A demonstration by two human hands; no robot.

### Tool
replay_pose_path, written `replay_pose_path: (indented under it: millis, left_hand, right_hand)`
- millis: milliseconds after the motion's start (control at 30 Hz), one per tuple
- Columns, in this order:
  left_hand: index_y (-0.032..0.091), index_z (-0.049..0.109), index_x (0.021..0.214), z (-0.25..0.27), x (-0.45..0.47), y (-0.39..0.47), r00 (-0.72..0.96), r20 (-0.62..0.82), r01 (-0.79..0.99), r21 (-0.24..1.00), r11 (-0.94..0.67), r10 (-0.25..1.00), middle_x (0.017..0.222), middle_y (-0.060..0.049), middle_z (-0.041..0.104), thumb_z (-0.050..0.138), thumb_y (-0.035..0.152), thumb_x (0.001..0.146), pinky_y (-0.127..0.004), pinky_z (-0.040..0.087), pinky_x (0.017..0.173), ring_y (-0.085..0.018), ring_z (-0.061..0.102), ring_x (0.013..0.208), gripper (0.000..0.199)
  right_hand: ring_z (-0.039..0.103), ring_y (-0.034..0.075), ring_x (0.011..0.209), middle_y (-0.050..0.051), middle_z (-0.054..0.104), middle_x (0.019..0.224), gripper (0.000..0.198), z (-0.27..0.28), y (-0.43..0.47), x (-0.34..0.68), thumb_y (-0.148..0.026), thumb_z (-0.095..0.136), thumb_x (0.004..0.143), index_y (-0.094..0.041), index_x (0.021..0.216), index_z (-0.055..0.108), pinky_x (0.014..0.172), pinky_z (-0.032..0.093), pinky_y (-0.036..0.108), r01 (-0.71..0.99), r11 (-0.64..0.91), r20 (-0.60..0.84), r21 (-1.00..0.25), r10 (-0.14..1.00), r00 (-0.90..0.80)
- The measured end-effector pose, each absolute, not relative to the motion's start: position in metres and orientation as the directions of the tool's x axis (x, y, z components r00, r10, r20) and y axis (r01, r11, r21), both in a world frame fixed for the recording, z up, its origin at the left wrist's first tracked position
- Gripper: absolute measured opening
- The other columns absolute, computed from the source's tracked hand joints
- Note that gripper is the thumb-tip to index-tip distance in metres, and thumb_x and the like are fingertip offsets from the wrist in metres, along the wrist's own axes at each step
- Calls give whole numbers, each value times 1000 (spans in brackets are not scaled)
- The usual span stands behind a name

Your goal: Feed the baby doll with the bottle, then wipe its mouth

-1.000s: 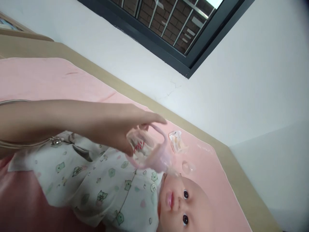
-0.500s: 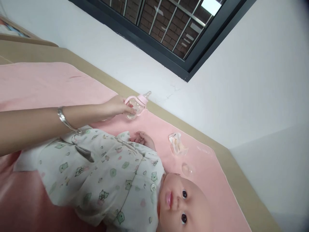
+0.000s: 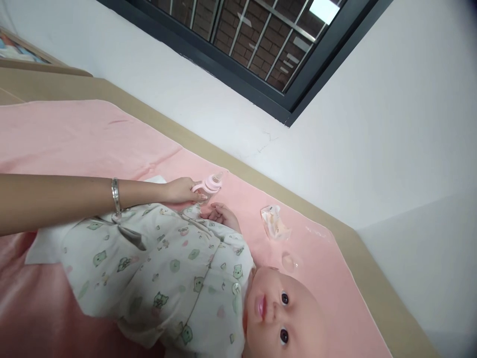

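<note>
**poster_a:** ok so what's your left hand (image 3: 182,190) actually doing here?

**poster_b:** Your arm's stretched out across the doll (image 3: 208,278) and your fingers (image 3: 199,196) are closed around the little pink baby bottle (image 3: 209,185). You've got it by the handle end, with the teat pointing away from your fingertips toward the wall. It's low over the pink blanket (image 3: 74,139), but I honestly can't tell if it's touching the fabric or just above it.

**poster_a:** and what's around it?

**poster_b:** The doll's hand (image 3: 222,215) is just beside your fingertips, a bit nearer to you than the bottle. The doll is lying on its back in a white onesie with green animal prints, and its head is well off from your fingers, toward the near corner. Past your fingertips, further along the blanket, there's a crumpled clear wrapper (image 3: 276,223). Beyond that is a small clear round thing (image 3: 289,260), too see-through to say what it is. Both are well apart from the bottle. There's also a silver bracelet (image 3: 115,195) on your wrist, back behind the fingers.
</note>
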State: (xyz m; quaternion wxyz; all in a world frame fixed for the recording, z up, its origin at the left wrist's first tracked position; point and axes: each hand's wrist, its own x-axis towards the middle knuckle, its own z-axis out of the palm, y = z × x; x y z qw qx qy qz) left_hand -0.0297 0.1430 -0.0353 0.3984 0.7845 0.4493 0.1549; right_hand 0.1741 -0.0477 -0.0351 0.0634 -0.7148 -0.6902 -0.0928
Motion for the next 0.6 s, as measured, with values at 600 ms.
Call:
replay_pose_path:
  millis: [600]
  left_hand:
    - [13, 56, 111, -27, -51, 144, 599, -129, 681, 603, -417, 791, 110, -7, 59, 61, 43, 86, -37, 53, 89, -19, 59, 99, 40]
  right_hand:
    - [58, 20, 112, -5, 68, 83, 34, 45, -45, 126, -44, 70, 59, -31, 89, 63, 93, 49, 35, -451, -17, -11, -892, 1000, -18]
